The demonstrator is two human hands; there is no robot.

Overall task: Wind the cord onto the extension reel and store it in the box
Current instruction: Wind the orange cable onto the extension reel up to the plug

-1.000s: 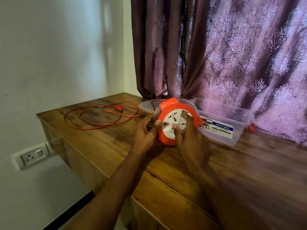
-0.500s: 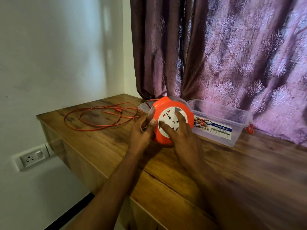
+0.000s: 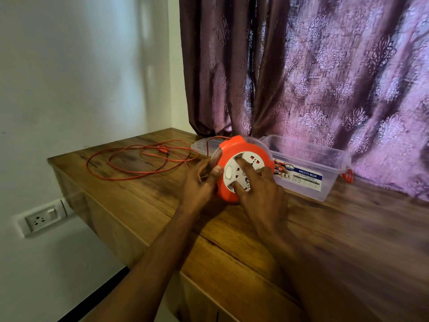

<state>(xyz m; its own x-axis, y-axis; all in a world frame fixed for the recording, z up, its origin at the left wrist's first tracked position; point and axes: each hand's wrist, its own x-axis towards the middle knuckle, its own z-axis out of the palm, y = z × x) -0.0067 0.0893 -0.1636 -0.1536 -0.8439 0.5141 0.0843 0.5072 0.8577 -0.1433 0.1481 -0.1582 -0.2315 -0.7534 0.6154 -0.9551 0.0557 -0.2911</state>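
Note:
An orange extension reel with a white socket face stands on edge on the wooden table, facing me. My left hand grips its left rim, thumb on the orange front. My right hand lies on the white face with fingers spread across the sockets. A thin orange cord sprawls in loose loops on the table to the left and runs behind the reel. A clear plastic box with a blue label sits open just behind and to the right of the reel.
The box's clear lid lies flat behind the reel. A purple curtain hangs behind the table. A white wall borders the left side, with a wall socket below the table edge. An orange clip shows at the box's right end.
The white socket face has rotated under my right hand, whose fingers have shifted across it. The reel has stayed in about the same spot, and the left hand keeps its grip.

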